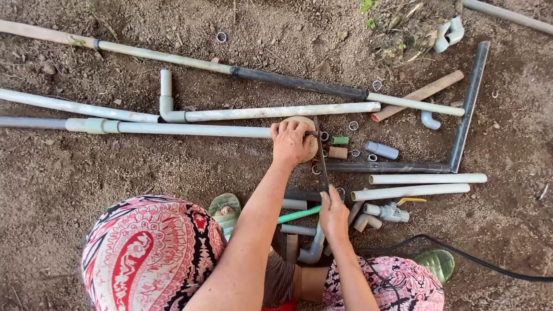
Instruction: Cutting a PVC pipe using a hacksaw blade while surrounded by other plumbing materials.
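My left hand (291,142) is closed over a round tan fitting (304,122) at the end of a long grey pipe (190,129) that lies on the dirt. My right hand (333,211) grips the near end of a thin dark saw blade (320,152). The blade runs away from me and crosses the pipe's end right beside my left hand. Small green and tan pipe stubs (339,146) lie just right of the blade.
Several white, grey and black pipes (276,112) lie across the dirt, with elbows (448,33) and small rings among them. A grey valve with a yellow handle (395,212) and a black cable (484,264) lie at the right. Green sandals (224,206) are on my feet.
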